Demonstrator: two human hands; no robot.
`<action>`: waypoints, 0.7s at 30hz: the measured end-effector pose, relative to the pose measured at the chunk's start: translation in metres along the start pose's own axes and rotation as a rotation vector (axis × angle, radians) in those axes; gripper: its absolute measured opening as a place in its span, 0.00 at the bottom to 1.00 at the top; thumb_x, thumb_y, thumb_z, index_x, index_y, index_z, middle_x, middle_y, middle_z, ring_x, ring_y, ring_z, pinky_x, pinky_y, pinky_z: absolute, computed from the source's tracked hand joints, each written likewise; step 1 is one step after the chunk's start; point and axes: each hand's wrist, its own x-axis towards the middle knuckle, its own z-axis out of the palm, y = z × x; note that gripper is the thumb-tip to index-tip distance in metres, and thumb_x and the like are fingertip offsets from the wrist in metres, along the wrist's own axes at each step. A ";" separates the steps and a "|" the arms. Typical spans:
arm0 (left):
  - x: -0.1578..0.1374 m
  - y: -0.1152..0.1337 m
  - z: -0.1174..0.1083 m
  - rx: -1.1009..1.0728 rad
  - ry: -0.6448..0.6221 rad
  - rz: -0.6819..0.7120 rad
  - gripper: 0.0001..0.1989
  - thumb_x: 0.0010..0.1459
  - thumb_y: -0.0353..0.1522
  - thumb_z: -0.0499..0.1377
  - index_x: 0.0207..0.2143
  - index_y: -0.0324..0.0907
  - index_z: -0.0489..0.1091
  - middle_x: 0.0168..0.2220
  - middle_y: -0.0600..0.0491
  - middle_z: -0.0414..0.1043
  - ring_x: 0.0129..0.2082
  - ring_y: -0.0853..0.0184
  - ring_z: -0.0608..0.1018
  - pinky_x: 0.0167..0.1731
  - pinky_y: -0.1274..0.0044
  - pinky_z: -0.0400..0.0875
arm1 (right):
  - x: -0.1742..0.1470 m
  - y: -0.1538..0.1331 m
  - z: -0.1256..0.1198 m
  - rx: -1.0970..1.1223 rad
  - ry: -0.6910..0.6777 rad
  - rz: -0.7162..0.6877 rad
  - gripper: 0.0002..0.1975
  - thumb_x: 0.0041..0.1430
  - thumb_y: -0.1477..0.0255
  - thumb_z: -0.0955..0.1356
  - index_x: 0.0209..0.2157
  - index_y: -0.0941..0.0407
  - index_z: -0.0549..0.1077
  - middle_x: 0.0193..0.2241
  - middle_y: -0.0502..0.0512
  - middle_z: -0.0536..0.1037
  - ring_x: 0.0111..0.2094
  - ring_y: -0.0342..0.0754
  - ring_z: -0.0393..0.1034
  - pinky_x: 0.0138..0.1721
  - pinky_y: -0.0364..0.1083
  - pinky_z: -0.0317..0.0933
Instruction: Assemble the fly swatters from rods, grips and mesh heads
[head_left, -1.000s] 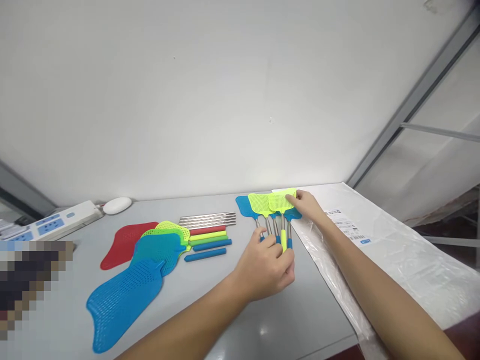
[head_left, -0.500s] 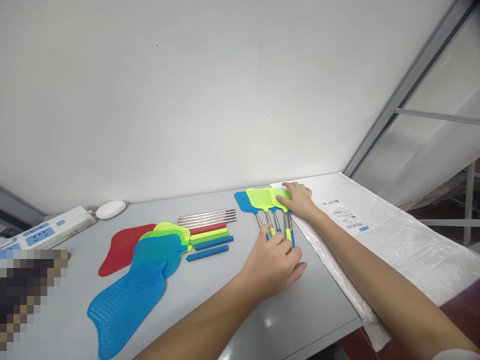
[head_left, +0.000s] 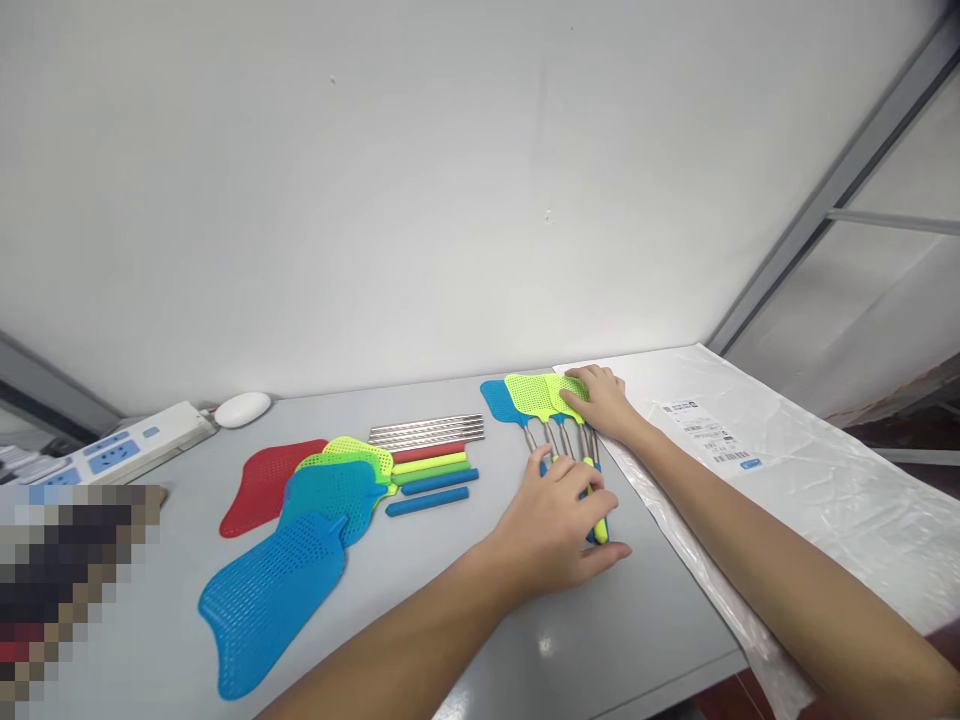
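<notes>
Several fly swatters lie side by side on the table, with yellow-green heads (head_left: 534, 393) overlapping a blue head (head_left: 498, 402). Thin metal rods join these heads to blue and yellow-green grips, which are partly hidden. Over the grips rests my left hand (head_left: 559, 520), its fingers spread and its thumb stretched out near the yellow-green grip end (head_left: 601, 532). My right hand (head_left: 606, 402) lies open at the right edge of the heads, its thumb touching the rightmost yellow-green one. Its palm covers part of that head.
Loose swatter heads in red (head_left: 271, 482), yellow-green and blue (head_left: 277, 590) lie left. Beside them are several metal rods (head_left: 427, 432) and coloured grips (head_left: 429, 501). A white plastic bag (head_left: 795, 480) covers the right side. A power strip (head_left: 142, 440) and white mouse (head_left: 242, 409) sit far left.
The view has shifted slightly left. My left hand has slid a little down along the grips, and its thumb has opened outward, showing more of the grip ends. My right hand stays at the heads.
</notes>
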 end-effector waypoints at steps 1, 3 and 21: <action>0.000 0.000 0.000 0.000 0.000 0.002 0.18 0.60 0.47 0.57 0.44 0.44 0.69 0.45 0.51 0.70 0.44 0.62 0.70 0.58 0.58 0.47 | 0.000 0.000 0.000 0.005 0.012 -0.005 0.20 0.60 0.59 0.62 0.50 0.51 0.71 0.49 0.60 0.74 0.51 0.60 0.63 0.52 0.61 0.53; 0.000 0.000 0.000 0.005 0.006 0.006 0.18 0.60 0.47 0.56 0.44 0.44 0.69 0.45 0.51 0.71 0.44 0.62 0.70 0.58 0.59 0.47 | 0.000 -0.001 -0.002 0.020 0.043 -0.017 0.19 0.60 0.59 0.62 0.49 0.52 0.71 0.48 0.60 0.74 0.50 0.60 0.64 0.51 0.60 0.55; -0.020 0.005 -0.018 0.156 0.073 0.072 0.21 0.67 0.40 0.44 0.34 0.43 0.74 0.42 0.55 0.76 0.41 0.69 0.73 0.55 0.68 0.52 | -0.013 -0.017 -0.014 0.199 0.226 -0.212 0.09 0.59 0.61 0.62 0.33 0.49 0.71 0.35 0.54 0.77 0.40 0.57 0.71 0.40 0.55 0.62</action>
